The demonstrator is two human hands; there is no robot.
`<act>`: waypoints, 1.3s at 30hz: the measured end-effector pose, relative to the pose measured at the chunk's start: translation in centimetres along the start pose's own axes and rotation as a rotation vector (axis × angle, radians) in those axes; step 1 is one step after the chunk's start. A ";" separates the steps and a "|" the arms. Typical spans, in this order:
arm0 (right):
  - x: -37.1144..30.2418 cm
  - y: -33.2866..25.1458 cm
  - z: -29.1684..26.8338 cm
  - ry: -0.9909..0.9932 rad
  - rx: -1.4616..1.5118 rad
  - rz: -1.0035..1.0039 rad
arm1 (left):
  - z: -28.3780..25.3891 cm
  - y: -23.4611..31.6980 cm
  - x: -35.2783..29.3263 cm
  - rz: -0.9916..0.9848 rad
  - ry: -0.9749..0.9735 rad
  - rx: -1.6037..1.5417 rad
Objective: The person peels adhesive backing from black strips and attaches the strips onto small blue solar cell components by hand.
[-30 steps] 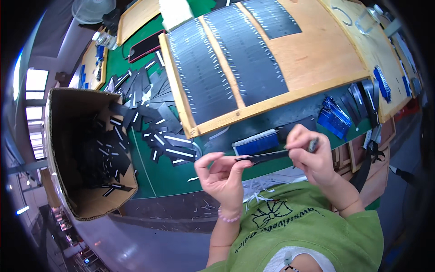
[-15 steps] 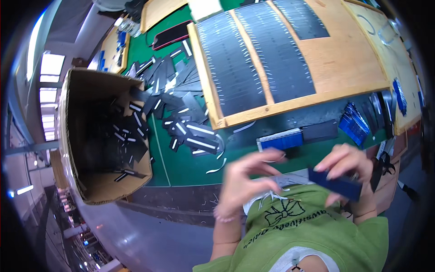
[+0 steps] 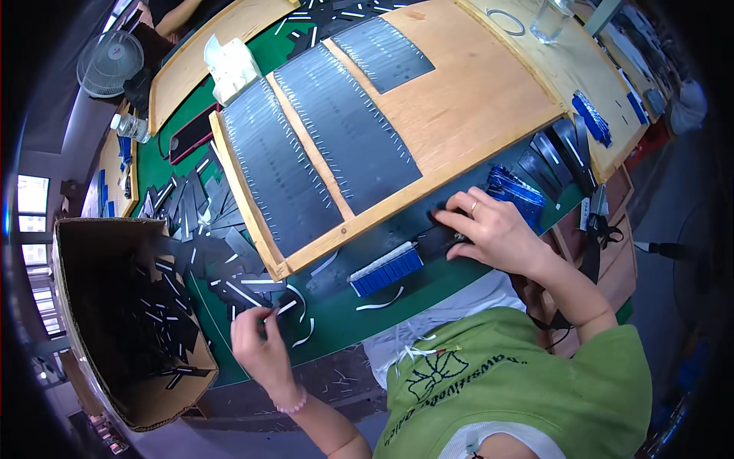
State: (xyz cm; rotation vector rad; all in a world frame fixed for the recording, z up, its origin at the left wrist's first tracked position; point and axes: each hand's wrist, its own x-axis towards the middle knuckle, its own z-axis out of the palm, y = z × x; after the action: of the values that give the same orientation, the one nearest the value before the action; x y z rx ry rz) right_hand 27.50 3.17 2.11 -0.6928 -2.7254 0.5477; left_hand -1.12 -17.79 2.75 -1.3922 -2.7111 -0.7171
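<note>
My left hand (image 3: 260, 344) is at the near edge of a heap of black strips (image 3: 245, 287) with white stripes. Its thumb and forefinger close on a small black strip (image 3: 273, 312), mostly hidden by the fingertips. My right hand (image 3: 493, 233) lies over a flat pile of black strips (image 3: 436, 242) in front of the wooden tray. Thumb and forefinger take hold of the pile's right end from both sides; the palm hides part of it. Just left of that pile stands a row of blue pieces with white tops (image 3: 388, 271).
A wooden tray (image 3: 359, 224) bears rows of dark strips with white threads. An open cardboard box (image 3: 130, 424) at the left holds more striped strips. Blue bundles (image 3: 516, 197), a phone (image 3: 191, 136), a bottle (image 3: 130, 128), a glass (image 3: 549, 21) and a fan (image 3: 113, 63) are around.
My hands have moved apart, left hand to the strip heap and right hand to the flat pile. The dark piece formerly in my right hand is no longer seen there. The view has turned.
</note>
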 end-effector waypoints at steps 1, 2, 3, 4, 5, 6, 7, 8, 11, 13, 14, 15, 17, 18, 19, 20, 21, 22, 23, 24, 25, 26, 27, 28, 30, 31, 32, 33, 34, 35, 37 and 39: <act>0.3 -0.2 0.1 0.078 0.057 0.011 | -0.9 0.5 -0.5 -0.152 0.112 -0.136; 0.4 -0.6 0.0 0.154 0.115 0.021 | -1.5 1.7 -0.6 -0.158 0.304 -0.371; 0.5 -1.0 -0.2 0.197 0.239 0.053 | -2.7 3.4 -1.3 -0.299 0.297 -0.714; 0.5 -1.3 -0.4 0.247 0.293 -0.055 | -3.6 4.7 -1.8 -0.283 0.256 -0.824; 0.5 -1.4 -0.4 0.298 0.345 -0.160 | -3.1 6.1 -2.1 -0.324 0.167 -0.892; 0.9 -2.8 -0.3 0.342 0.324 -0.201 | -2.2 8.1 -2.1 -0.345 0.028 -0.964; 1.3 -4.1 -0.2 0.303 0.319 -0.278 | -0.8 9.5 -2.2 -0.411 -0.084 -1.015; 1.7 -5.2 0.4 0.314 0.252 -0.326 | 0.2 10.2 -2.2 -0.402 -0.220 -1.011; 3.0 -6.4 1.2 0.364 0.138 -0.414 | 1.6 11.1 -3.0 -0.323 -0.298 -1.045; 3.0 -6.3 1.3 0.216 0.150 -0.482 | 1.8 10.5 -3.0 -0.226 -0.276 -0.936; 2.3 -6.2 1.8 0.238 0.107 -0.539 | 1.9 10.2 -3.0 -0.124 -0.260 -0.828; 1.8 -6.0 1.8 0.134 0.117 -0.594 | 1.9 10.4 -2.9 -0.190 -0.213 -0.812; 0.2 -6.0 3.0 0.028 0.168 -0.616 | 1.5 9.9 -2.2 -0.349 -0.126 -0.907; 0.1 -5.8 3.5 0.059 0.214 -0.552 | 1.4 9.6 -1.7 -0.380 -0.068 -0.973; 0.2 -5.7 3.7 0.090 0.263 -0.488 | 1.4 9.2 -1.6 -0.425 -0.006 -1.052; 0.4 -5.4 3.7 0.136 0.294 -0.386 | 1.4 8.7 -1.5 -0.415 0.048 -1.053; 0.8 -4.9 3.9 0.214 0.334 -0.327 | 1.5 8.5 -1.6 -0.416 0.045 -1.054; 1.3 -4.5 3.9 0.231 0.338 -0.269 | 1.5 8.4 -1.6 -0.417 0.070 -1.074; 1.8 -4.5 4.0 0.282 0.298 -0.238 | 1.6 8.3 -1.6 -0.418 0.096 -1.094; 1.9 -4.3 4.3 0.282 0.299 -0.238 | 1.7 8.1 -1.7 -0.429 0.102 -1.098; 1.8 -4.0 4.7 0.268 0.295 -0.237 | 1.8 8.1 -1.7 -0.431 0.104 -1.100; 1.7 -3.8 4.9 0.253 0.292 -0.237 | 1.9 8.0 -1.8 -0.439 0.107 -1.101; 1.7 -3.7 4.9 0.251 0.293 -0.240 | 1.9 7.9 -1.8 -0.447 0.109 -1.101; 1.6 -3.7 4.8 0.293 0.259 -0.278 | 1.9 7.8 -1.8 -0.451 0.111 -1.100; 1.5 -3.8 4.5 0.332 0.230 -0.317 | 1.8 7.5 -1.7 -0.441 0.146 -1.055; 1.5 -3.8 4.2 0.362 0.186 -0.373 | 1.8 7.2 -1.8 -0.434 0.163 -1.035; 1.6 -3.9 4.1 0.393 0.141 -0.428 | 1.9 7.0 -1.8 -0.436 0.165 -1.031; 1.8 -3.9 4.2 0.397 0.135 -0.418 | 1.8 6.9 -1.8 -0.430 0.176 -1.033; 2.1 -4.0 4.3 0.364 0.206 -0.353 | 1.9 6.9 -1.8 -0.422 0.187 -1.037; 2.4 -4.0 4.3 0.330 0.277 -0.288 | 1.9 6.9 -1.8 -0.422 0.188 -1.035; 2.5 -3.8 4.6 0.295 0.272 -0.264 | 1.9 7.0 -2.0 -0.404 0.162 -1.050; 2.4 -3.6 4.9 0.323 0.243 -0.298 | 1.8 7.3 -2.0 -0.411 0.164 -1.054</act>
State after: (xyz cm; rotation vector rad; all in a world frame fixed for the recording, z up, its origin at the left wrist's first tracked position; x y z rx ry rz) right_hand 22.29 0.00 -0.36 -0.2783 -2.3497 0.6188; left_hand 6.08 -14.91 3.58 -0.6859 -2.5219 -2.3785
